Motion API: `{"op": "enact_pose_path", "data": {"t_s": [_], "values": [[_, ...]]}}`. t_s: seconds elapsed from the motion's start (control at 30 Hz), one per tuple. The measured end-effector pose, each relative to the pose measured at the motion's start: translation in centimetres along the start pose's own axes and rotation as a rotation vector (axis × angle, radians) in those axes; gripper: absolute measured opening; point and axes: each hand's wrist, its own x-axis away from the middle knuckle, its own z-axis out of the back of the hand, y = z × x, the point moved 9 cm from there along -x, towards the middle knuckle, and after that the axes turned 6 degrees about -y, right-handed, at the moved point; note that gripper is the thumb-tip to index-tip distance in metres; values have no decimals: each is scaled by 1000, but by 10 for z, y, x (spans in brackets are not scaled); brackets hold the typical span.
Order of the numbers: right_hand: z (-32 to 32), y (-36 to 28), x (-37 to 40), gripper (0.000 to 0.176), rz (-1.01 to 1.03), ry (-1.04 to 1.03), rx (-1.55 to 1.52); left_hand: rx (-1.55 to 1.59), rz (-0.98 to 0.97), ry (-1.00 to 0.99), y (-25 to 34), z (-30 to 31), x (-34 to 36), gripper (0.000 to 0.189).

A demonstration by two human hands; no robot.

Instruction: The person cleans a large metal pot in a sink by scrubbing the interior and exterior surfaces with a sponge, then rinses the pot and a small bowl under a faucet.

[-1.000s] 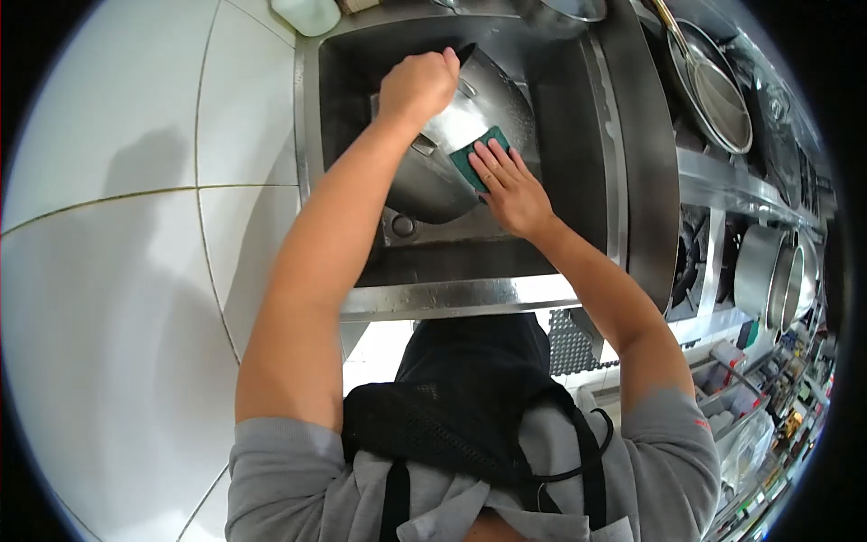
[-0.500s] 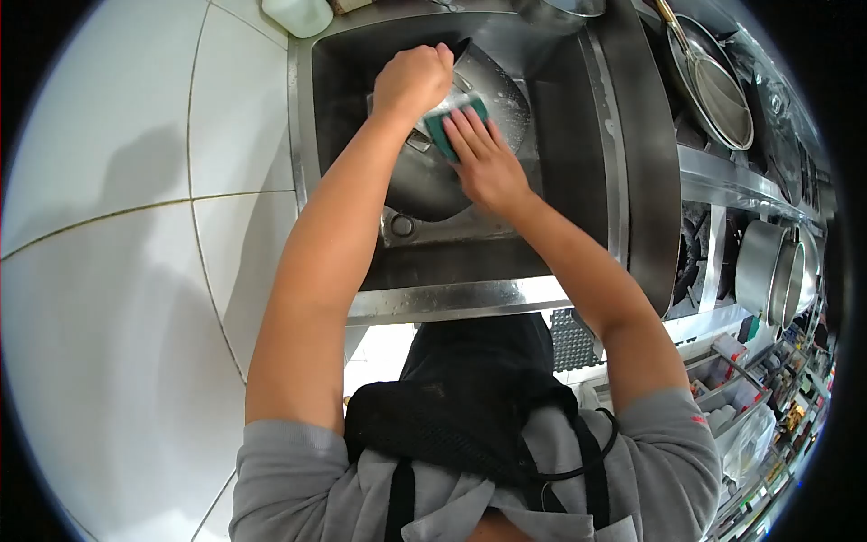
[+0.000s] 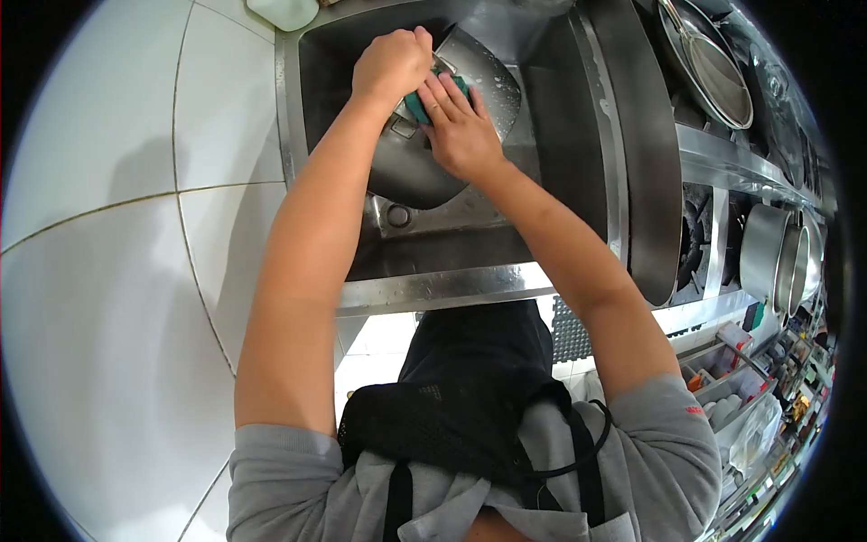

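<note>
A round metal pan or lid (image 3: pixel 420 172) with soapy spots and small metal handles is tilted inside the steel sink (image 3: pixel 479 282). My left hand (image 3: pixel 392 65) is closed in a fist at its upper left edge; what it grips is mostly hidden beneath the fingers. Under the fingers of my right hand (image 3: pixel 464 135) is a green sponge (image 3: pixel 417 108), pressed against the metal surface. The drain (image 3: pixel 398 216) shows below the metal piece.
White tiles (image 3: pixel 90 117) cover the left side. A whitish container (image 3: pixel 284 11) stands at the sink's upper left corner. On the right are a stove burner (image 3: pixel 694 239), a strainer (image 3: pixel 718 77) over a pan, and stacked pots (image 3: pixel 764 253).
Both hands have shifted slightly up and left in view. The sponge has moved with my right hand closer to my left hand, and the metal piece has turned or shifted a little.
</note>
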Motion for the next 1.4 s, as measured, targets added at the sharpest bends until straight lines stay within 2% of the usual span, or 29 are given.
{"op": "enact_pose_path", "data": {"t_s": [0.07,0.13,0.17,0.2,0.3,0.4,0.53,0.67,0.7,0.8,0.9,1.07,1.13,1.2,1.27,1.3,1.33,1.4], "values": [[0,-1,28,64,-1,-35,7,-2,63,-52,-1,3,3,56],[-11,-6,74,66,-31,-200,36,19,32,-9,1,3,3,57],[-13,-5,79,67,-29,-209,54,-15,64,9,4,8,4,55],[-11,-6,70,67,-28,-208,50,-50,95,12,5,9,8,54],[8,-2,9,64,-23,-19,105,-15,76,-8,4,7,3,56],[6,-2,6,62,-44,38,60,6,59,-42,-2,-2,-1,57],[6,-12,56,62,-57,-61,134,-14,57,-13,2,5,1,57],[7,3,-5,64,-104,32,78,-2,75,-12,-1,2,1,57],[0,3,-11,65,-96,2,170,2,70,-41,3,8,5,57],[6,1,29,63,-86,-13,58,-3,60,-14,1,5,2,57],[5,-7,61,62,-75,-80,119,25,56,-27,1,0,4,57],[3,4,1,62,-80,8,111,-26,36,7,-5,-1,-3,56],[8,-1,9,61,-60,46,63,-34,30,-7,-1,0,-3,55],[15,-8,49,61,-66,-10,21,-30,42,-8,2,3,-1,58],[-3,-10,78,68,-51,-135,102,-30,36,6,5,5,4,58],[-1,-10,69,61,-56,-119,57,-36,29,20,6,7,4,58],[-3,-10,55,61,-63,-124,44,-45,33,7,2,3,6,58],[5,-3,9,62,-22,36,11,-23,-4,37,0,2,0,57]]}}
